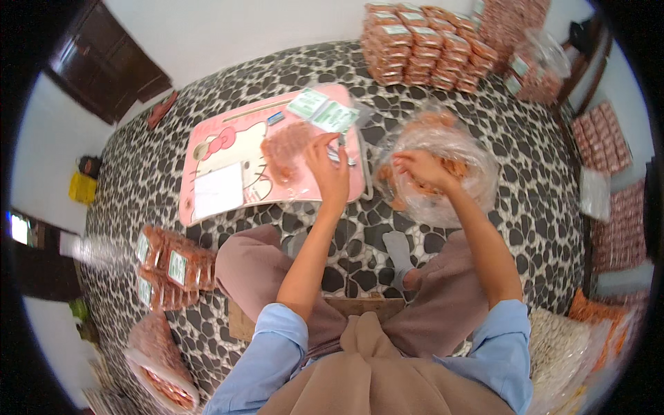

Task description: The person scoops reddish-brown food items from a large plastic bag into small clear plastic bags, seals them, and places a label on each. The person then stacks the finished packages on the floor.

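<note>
My left hand (pixel 330 168) is over the right part of a pink low folding table (pixel 207 127), its fingers spread beside a clear plastic bag of orange-brown food pieces (pixel 288 150). Whether its fingertips touch the bag is unclear. Near its fingertips lie printed green-and-white labels (pixel 321 110) and a metal tool, partly hidden by the hand. My right hand (pixel 423 167) is at a large open clear plastic bag (pixel 467 202) of orange food pieces, with its fingers curled; whether they hold a piece cannot be told. A small blue box (pixel 275 118) and a white sheet (pixel 219 191) lie on the table.
Filled, labelled packs (pixel 176 264) are stacked on the floor at left, near an open sack (pixel 161 363). More packs (pixel 425 46) are piled against the far wall. Large bags (pixel 560 347) lie at lower right. A wooden stool (pixel 241 319) is beneath me.
</note>
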`<state>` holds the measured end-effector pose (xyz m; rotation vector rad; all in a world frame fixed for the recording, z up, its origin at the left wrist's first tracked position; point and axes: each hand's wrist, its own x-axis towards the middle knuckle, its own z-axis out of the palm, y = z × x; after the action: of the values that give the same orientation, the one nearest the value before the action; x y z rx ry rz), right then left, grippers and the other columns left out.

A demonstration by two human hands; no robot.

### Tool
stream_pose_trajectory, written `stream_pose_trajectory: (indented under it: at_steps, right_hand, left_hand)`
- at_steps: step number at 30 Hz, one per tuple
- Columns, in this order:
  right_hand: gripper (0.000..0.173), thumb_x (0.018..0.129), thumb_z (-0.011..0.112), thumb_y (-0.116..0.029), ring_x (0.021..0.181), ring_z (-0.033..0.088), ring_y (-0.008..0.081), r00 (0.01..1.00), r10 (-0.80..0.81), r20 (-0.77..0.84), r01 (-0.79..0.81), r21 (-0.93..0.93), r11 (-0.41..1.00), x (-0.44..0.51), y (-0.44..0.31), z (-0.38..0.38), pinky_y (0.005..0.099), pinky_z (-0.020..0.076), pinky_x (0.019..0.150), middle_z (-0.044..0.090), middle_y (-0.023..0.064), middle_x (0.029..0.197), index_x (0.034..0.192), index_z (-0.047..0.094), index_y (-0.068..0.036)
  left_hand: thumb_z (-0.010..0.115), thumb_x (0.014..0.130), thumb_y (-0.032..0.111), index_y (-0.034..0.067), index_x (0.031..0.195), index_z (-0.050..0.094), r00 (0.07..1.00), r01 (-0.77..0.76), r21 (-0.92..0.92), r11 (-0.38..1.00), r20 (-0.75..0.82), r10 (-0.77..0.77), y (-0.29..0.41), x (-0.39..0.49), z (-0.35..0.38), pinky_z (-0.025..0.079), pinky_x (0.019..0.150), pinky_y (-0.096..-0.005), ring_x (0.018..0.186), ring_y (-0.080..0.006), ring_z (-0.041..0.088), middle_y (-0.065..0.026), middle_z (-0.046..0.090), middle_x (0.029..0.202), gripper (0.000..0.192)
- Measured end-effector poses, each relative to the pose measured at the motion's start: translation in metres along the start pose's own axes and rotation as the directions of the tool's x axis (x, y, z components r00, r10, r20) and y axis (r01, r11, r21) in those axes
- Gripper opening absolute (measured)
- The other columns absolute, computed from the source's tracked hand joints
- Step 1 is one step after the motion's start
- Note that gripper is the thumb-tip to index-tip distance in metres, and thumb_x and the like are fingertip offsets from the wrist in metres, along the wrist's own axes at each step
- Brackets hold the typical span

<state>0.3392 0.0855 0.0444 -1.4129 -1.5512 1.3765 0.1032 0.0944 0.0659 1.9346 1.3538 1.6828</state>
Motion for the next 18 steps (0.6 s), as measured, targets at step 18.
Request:
stream_pose_trajectory:
  at_steps: [18]
  right_hand:
    - [0.040, 0.078, 0.069, -0.019, 0.108, 0.053, 0.0323, 0.907, 0.083, -0.414, -0.342, -0.606, 0.718, -0.022, 0.244, -0.051, 0.0403, 0.0430, 0.089, 0.060, 0.0177, 0.107, 0.109, 0.056, 0.002]
  left_hand:
    - [0.059, 0.082, 0.007, 0.004, 0.115, 0.053, 0.591, 0.248, -0.026, 0.968, 0.796, -0.130, -0.084, -0.137, 0.273, 0.041, 0.093, -0.0413, 0.105, -0.0348, 0.051, -0.0169, 0.052, 0.115, 0.034]
